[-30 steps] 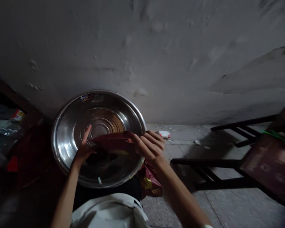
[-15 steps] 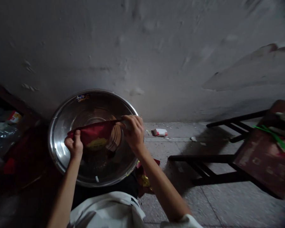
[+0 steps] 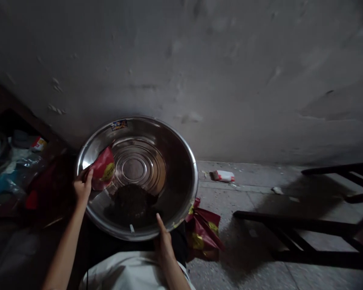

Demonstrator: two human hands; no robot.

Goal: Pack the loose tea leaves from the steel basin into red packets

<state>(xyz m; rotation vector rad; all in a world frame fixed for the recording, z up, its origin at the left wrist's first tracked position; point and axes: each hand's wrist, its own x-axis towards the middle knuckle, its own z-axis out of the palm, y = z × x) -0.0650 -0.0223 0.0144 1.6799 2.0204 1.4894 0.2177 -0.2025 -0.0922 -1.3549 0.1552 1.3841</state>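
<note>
A wide metal basin (image 3: 181,161) rests on my lap, with a dark loose heap (image 3: 130,203) in its near part. My left hand (image 3: 84,187) is closed on a red packet (image 3: 103,168) with a yellow print, held over the basin's left side. At the near right rim is my right hand (image 3: 165,241), its thumb over the edge and its other fingers hidden beneath. A small white piece (image 3: 132,228) lies inside near the front rim.
Red and gold bags (image 3: 204,231) lie on the floor right of the basin. Beyond are a white and red carton (image 3: 223,176) and dark stool legs (image 3: 290,221). Plastic bags and other items (image 3: 18,169) fill the left side. A grey wall (image 3: 199,80) stands behind.
My right hand has let go of the packet and moved down to the basin's near rim. The packet, in my left hand, has swung to the left side. The view has shifted left.
</note>
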